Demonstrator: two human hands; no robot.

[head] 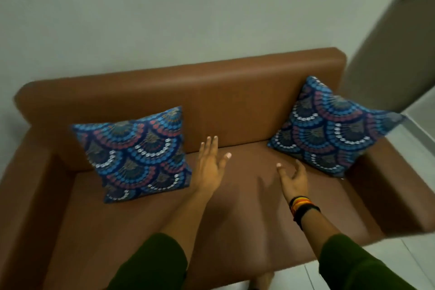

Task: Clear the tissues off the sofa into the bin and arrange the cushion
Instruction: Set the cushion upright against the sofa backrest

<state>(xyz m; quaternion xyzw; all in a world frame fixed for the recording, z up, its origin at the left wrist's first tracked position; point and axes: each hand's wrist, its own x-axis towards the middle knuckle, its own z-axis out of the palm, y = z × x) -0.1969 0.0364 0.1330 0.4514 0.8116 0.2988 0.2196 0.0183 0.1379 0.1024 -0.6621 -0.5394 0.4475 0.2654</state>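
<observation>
Head cam: brown sofa [235, 101] w/ 2 patterned cushions leaning on backrest, left cushion [136, 155] & right cushion [329, 129]. Left hand [209, 167] spread wide, empty, just beside left cushion. Right hand [294, 179] loosely open, empty, near right cushion. Both over seat between the cushions

There are no words, numbers, labels or signs to read here.
</observation>
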